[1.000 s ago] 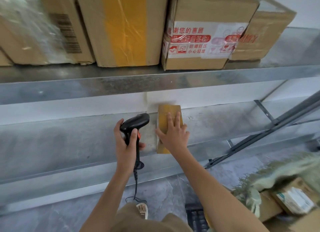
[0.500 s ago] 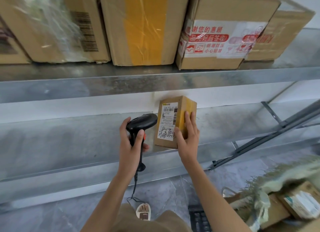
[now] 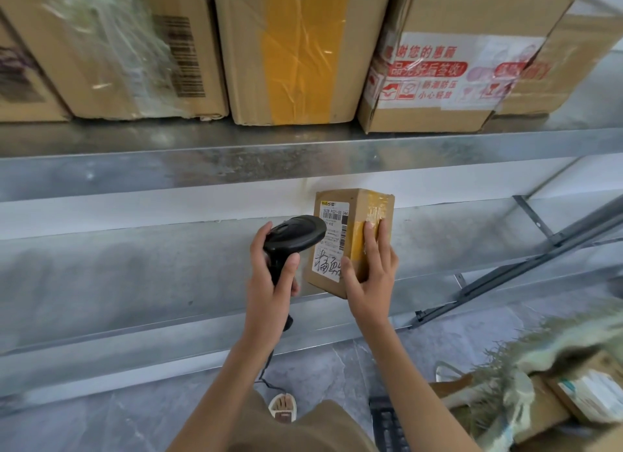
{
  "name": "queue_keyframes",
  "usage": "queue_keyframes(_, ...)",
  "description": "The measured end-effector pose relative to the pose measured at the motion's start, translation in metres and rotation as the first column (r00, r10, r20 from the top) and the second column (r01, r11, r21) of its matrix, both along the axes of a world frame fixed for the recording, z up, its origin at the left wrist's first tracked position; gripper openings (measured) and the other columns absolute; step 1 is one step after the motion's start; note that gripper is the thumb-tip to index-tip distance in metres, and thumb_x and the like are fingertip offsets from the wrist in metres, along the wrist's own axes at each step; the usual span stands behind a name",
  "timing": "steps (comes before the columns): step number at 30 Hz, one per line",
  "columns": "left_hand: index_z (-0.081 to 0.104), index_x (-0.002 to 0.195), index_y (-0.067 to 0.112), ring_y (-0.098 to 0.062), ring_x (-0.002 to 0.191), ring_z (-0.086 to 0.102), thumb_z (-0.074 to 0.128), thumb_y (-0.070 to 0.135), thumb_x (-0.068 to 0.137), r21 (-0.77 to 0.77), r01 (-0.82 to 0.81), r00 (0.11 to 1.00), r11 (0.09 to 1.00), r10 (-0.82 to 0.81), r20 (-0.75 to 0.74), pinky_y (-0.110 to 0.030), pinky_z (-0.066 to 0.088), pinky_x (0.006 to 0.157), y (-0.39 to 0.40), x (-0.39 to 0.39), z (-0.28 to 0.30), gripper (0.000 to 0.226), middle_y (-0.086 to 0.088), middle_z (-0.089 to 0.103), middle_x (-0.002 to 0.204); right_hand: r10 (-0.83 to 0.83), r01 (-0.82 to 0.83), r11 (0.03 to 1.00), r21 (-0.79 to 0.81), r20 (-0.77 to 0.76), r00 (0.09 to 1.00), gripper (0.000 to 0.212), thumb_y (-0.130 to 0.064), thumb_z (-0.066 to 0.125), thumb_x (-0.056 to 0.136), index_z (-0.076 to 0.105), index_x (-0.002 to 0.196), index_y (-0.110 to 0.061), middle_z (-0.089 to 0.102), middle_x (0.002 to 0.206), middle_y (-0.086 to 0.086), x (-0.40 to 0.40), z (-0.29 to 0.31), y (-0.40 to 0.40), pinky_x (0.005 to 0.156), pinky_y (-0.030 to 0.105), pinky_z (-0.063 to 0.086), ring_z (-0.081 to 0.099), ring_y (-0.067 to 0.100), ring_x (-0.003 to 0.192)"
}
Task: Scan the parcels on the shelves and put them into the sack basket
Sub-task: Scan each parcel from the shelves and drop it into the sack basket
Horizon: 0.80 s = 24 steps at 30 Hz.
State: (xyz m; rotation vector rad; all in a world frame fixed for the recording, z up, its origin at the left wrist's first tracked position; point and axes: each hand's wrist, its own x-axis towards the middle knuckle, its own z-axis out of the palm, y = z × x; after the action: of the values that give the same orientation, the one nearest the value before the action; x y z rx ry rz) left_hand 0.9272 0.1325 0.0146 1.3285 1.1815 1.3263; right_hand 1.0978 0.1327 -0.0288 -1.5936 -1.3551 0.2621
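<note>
Landmark: small parcel [image 3: 350, 239], a brown carton stood on end on the lower shelf [image 3: 135, 276], white label facing left toward the scanner.
Right hand [image 3: 371, 276]: reaches up from the lower right, forearm extended, palm against the taped right face of the small parcel; thumb presses the lower edge of the label face, fingers [image 3: 379, 236] lie flat up the right face. Fingers closed around the parcel, grasping it.
Left hand [image 3: 269, 283]: just left of the small parcel, wrist raised, fingers clenched around the grip of the scanner [image 3: 293, 237]; thumb lies up the rear of the grip.
Scanner: black, head level with the label and almost touching it, nose aimed right at the barcode; cable hangs down below the hand.
Label: printed barcodes above, handwritten black characters below.
Upper shelf [image 3: 303, 158]: above the small parcel, carrying a row of large cartons [image 3: 296, 50].
Sack basket [image 3: 539, 394]: well below and right of the small parcel, on the floor, frayed woven rim, boxes inside.
</note>
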Motion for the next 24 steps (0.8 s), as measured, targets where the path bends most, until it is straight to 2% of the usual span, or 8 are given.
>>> queue_keyframes(10, 0.036, 0.133, 0.045, -0.01, 0.056, 0.056, 0.053, 0.028, 0.1, 0.034, -0.016, 0.999, 0.999, 0.017, -0.036, -0.021, 0.05, 0.056, -0.004, 0.003, 0.004, 0.041, -0.007, 0.063, 0.087, -0.016, 0.016, 1.0, -0.011, 0.012, 1.0, 0.068, -0.044, 0.053, 0.092, 0.029, 0.155, -0.034, 0.018, 0.167, -0.005, -0.001, 0.002, -0.007, 0.108, 0.055, 0.038, 0.033, 0.025, 0.134)
queue_keyframes(13, 0.037, 0.133, 0.044, -0.008, 0.055, 0.055, 0.054, 0.021, 0.102, 0.037, -0.014, 0.999, 0.999, 0.016, -0.042, -0.019, 0.049, 0.056, -0.006, 0.003, 0.002, 0.042, -0.007, 0.063, 0.087, -0.025, 0.025, 1.0, -0.016, 0.011, 1.0, 0.069, -0.044, 0.053, 0.092, 0.029, 0.155, -0.031, 0.018, 0.167, -0.005, 0.0, 0.003, -0.01, 0.109, 0.053, 0.038, 0.033, 0.026, 0.133)
queue_keyframes(19, 0.036, 0.133, 0.045, -0.009, 0.057, 0.057, 0.053, 0.034, 0.097, 0.055, -0.027, 0.998, 0.998, 0.03, -0.047, -0.02, 0.052, 0.056, -0.011, 0.003, 0.004, 0.041, -0.006, 0.064, 0.087, -0.026, 0.026, 0.999, -0.03, 0.013, 1.0, 0.069, -0.046, 0.052, 0.091, 0.029, 0.154, -0.032, 0.018, 0.167, -0.007, 0.0, 0.005, -0.014, 0.108, 0.04, 0.033, 0.031, 0.019, 0.132)
queue_keyframes(24, 0.036, 0.135, 0.045, -0.011, 0.059, 0.059, 0.054, 0.033, 0.097, 0.061, -0.028, 0.999, 0.998, 0.031, -0.034, -0.025, 0.054, 0.058, -0.014, 0.003, 0.003, 0.043, -0.007, 0.064, 0.094, -0.042, 0.041, 0.999, -0.029, -0.017, 0.999, 0.07, -0.045, 0.052, 0.09, 0.03, 0.155, -0.03, 0.016, 0.167, -0.011, 0.002, 0.005, -0.017, 0.108, 0.04, 0.034, 0.033, 0.02, 0.132)
